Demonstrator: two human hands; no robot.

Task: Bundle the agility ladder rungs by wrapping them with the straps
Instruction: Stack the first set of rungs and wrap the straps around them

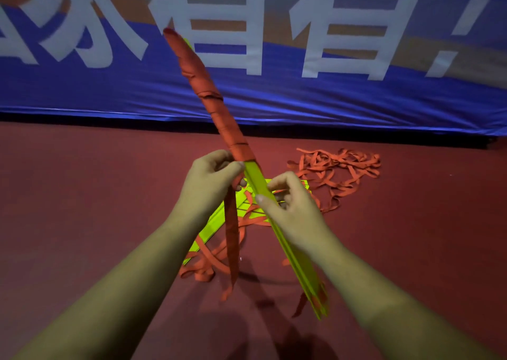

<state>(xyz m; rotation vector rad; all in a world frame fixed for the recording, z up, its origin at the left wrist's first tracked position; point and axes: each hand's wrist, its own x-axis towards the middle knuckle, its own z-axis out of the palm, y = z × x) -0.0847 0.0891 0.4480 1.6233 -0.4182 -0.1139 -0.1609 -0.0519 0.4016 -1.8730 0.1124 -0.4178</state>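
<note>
A stack of yellow-green ladder rungs (295,261) runs diagonally from lower right to upper left, held in the air. Its upper half is wound tight in orange strap (219,112). My left hand (212,184) grips the strap right where the winding ends, and a loose length of strap (231,239) hangs down from it. My right hand (290,208) is closed around the bare rungs just below. More yellow-green rungs (211,225) lie on the floor under my hands, with strap threaded through them.
A loose heap of orange strap (340,170) lies on the red floor (82,195) to the right, behind my hands. A blue banner (329,96) with large white characters hangs along the back.
</note>
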